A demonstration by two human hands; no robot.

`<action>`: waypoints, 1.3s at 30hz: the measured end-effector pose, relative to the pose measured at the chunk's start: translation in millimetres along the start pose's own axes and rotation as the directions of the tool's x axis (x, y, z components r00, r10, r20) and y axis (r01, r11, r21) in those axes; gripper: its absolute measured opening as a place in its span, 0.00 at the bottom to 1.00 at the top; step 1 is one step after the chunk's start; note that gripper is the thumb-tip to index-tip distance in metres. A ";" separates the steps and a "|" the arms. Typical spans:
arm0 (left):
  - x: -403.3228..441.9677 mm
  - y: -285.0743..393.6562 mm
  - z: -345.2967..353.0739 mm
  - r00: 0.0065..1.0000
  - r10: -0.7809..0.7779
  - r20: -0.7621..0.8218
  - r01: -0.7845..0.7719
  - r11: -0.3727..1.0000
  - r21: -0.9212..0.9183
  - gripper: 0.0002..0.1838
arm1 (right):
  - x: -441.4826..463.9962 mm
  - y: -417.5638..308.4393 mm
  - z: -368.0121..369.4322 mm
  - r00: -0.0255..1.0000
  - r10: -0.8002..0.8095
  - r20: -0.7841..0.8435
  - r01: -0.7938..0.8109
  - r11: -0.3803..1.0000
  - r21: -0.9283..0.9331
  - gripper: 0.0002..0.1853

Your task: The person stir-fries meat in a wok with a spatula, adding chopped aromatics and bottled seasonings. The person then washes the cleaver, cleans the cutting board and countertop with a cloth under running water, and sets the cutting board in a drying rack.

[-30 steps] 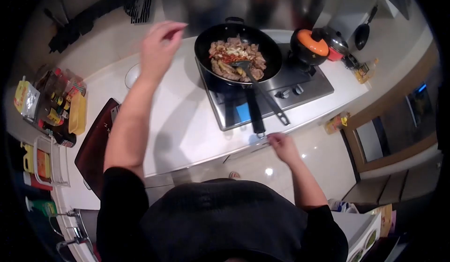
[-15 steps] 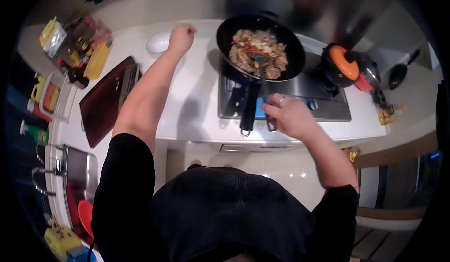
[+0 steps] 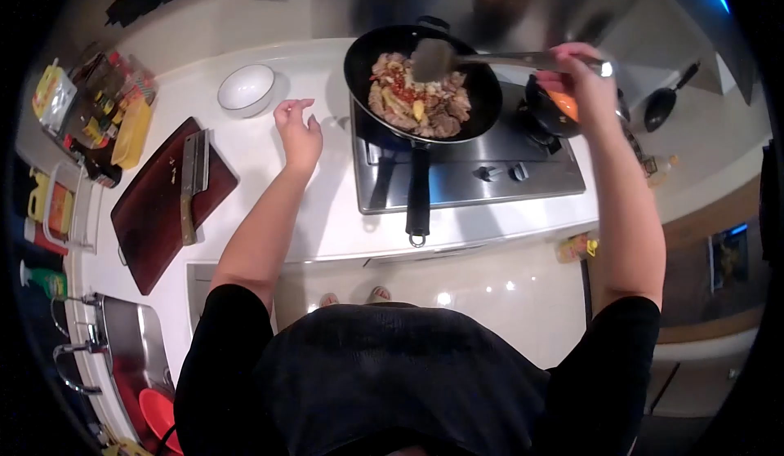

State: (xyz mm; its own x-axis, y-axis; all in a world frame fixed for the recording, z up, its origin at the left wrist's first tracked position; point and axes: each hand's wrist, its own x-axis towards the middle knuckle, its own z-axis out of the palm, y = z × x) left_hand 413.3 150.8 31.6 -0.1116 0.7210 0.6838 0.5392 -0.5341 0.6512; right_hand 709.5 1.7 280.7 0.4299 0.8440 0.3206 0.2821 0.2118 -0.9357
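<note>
Meat pieces with red chopped seasoning [image 3: 397,97] lie in a black wok [image 3: 487,88] on the stove [image 3: 457,185]; the wok's handle points toward me. My right hand [image 3: 583,79] is closed round the handle of a spatula [image 3: 433,61]. It holds the spatula nearly level from the right, its broad blade over the food; whether the blade touches it I cannot tell. My left hand [image 3: 299,136] is over the counter left of the wok, with its fingers loosely bent and apart and nothing in them. A white bowl [image 3: 247,90] stands just beyond that hand.
At left, a cleaver [image 3: 194,166] lies on a dark red cutting board [image 3: 151,199]. Behind it are condiment bottles [image 3: 100,133] and a yellow box [image 3: 132,133]. The sink [image 3: 135,329] is lower left, with a red basin [image 3: 158,411]. A pot with orange [image 3: 565,106] stands right of the wok.
My right hand has moved up and right, swinging the spatula from upright by the wok handle to nearly level across the wok. My left hand has drawn back from the bowl, and its fingers have loosened.
</note>
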 end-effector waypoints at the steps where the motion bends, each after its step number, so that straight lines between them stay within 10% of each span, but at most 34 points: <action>1: 1.1 16.1 -3.4 0.999 -0.035 -0.011 0.034 0.997 -0.069 0.13 | 3.2 11.1 -0.2 0.997 0.059 -0.049 -0.057 0.997 0.046 0.05; 4: -8.8 58.1 -9.6 0.927 -0.322 0.191 0.374 0.776 -0.508 0.11 | 9.5 47.8 -9.4 0.963 0.184 -0.197 -0.154 0.975 0.158 0.05; 6: -28.3 82.6 -17.0 0.836 -0.328 0.440 0.529 0.695 -0.488 0.11 | -6.9 72.0 -9.7 0.952 0.275 -0.136 -0.222 0.923 0.313 0.06; 8: -43.4 109.5 -32.3 0.413 -0.348 0.842 0.885 0.374 -0.279 0.16 | -19.8 64.0 -14.4 0.937 0.298 -0.179 -0.250 0.935 0.250 0.06; 12: -63.8 128.1 -38.0 -0.134 -0.008 0.991 0.985 0.111 0.134 0.24 | 5.4 11.1 -33.7 0.980 0.091 -0.175 -0.106 0.991 -0.080 0.06; 19: -76.7 153.1 -36.2 -0.078 -0.103 0.992 0.985 0.146 0.093 0.13 | 37.4 -14.6 -16.7 0.971 0.153 -0.185 -0.221 0.870 -0.440 0.07; 26: -73.4 153.2 -39.6 -0.110 -0.134 0.985 0.965 0.223 0.138 0.16 | 1.0 178.1 -28.5 0.880 0.424 -0.217 -0.261 0.810 0.525 0.08; 39: -70.2 149.0 -37.7 -0.137 -0.057 0.989 0.965 0.218 0.146 0.16 | 4.8 7.3 -0.4 0.998 -0.042 0.051 0.049 0.989 -0.139 0.07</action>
State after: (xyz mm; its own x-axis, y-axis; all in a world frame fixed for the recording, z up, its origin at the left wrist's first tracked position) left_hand 470.0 4.0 93.0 0.8098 0.3685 -0.4566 0.1322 0.6436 0.7539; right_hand 713.9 7.0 275.5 0.3736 0.8583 0.3516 0.4192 0.1819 -0.8895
